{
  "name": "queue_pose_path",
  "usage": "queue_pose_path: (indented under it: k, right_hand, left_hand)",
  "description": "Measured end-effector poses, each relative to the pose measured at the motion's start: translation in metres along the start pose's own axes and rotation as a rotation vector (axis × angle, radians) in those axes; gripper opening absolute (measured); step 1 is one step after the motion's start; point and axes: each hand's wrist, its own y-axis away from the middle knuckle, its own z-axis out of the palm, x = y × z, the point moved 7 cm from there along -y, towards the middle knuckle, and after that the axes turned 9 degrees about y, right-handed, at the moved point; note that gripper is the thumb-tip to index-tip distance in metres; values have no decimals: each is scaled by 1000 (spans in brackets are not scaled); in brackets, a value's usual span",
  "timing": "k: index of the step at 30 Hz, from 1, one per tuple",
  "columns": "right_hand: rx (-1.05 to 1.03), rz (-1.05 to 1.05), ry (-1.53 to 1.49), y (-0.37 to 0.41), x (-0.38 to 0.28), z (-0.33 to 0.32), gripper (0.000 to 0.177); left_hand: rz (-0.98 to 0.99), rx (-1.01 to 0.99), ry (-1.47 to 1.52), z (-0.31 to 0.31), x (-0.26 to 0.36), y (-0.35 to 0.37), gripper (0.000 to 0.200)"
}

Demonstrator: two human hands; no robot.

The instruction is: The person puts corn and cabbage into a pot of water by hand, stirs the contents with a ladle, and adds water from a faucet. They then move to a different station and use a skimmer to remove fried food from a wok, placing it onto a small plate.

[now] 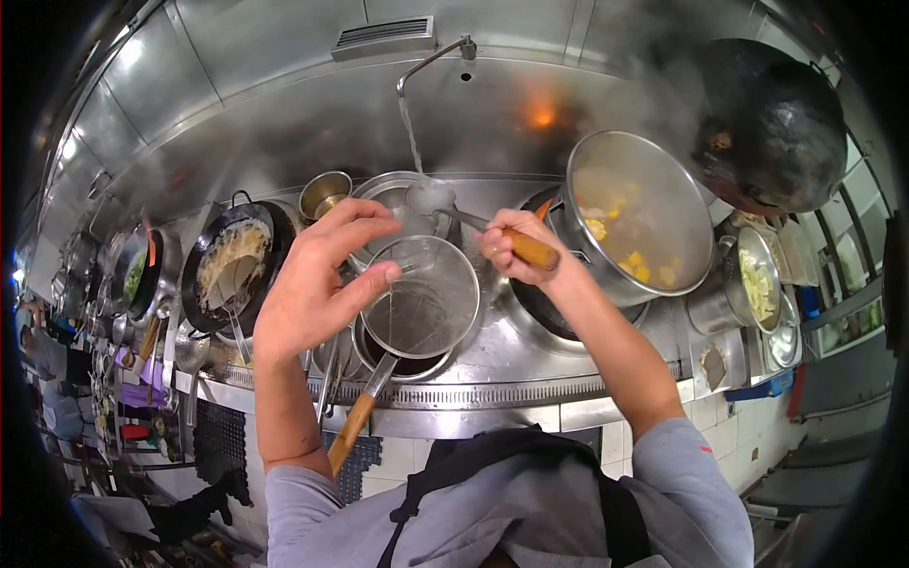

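Ladle (431, 196) and mesh strainer (421, 303) sit at the middle of my feed, over the steel range (530, 364). The ladle's bowl is up under the thin stream falling from the swing tap (436, 59). The strainer lies across a round pot (407, 364) just below it, with its wooden handle slanting down toward the person's apron. Left of them I see a black wok (232, 260) with pale food in it, and a small steel cup (325, 194) stands behind that, near the back wall. On the right a big steel bowl (639, 213) holding yellow and pale pieces tilts over a dark burner well (544, 303), very close to the ladle's handle. Past it stands a steel tub (757, 279) of chopped pale vegetables, and a second black wok (772, 123) is up in the far corner. Steam greys the wall behind the tap (I cannot make out much through it), and the spread hand hides part of the strainer's left rim from me. The left hand (308, 284) is wide open with its fingers fanned out above the mesh. Its thumb lies along the strainer's rim, touching it but not gripping anything. The right hand (511, 248) is closed in a fist around the ladle's wooden handle, holding the ladle out level with its bowl in the water.
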Motion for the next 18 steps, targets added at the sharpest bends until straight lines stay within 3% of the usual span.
queue_pose_path:
  k: [2, 4, 8, 13, 18]
  right_hand:
    - [-77, -1, -40, 41, -13, 18, 28]
    - [-77, -93, -7, 89, -23, 37, 15]
    - [-81, -324, 38, 199, -33, 70, 44]
    - [165, -522, 317, 304, -30, 71, 58]
    - [630, -448, 630, 358, -9, 29, 68]
  left_hand:
    - [20, -7, 3, 5, -1, -3, 39]
    - [31, -20, 8, 11, -2, -6, 38]
    - [42, -42, 57, 27, 1, -17, 38]
    - [91, -83, 42, 42, 8, -36, 39]
    - [113, -103, 54, 54, 14, -49, 39]
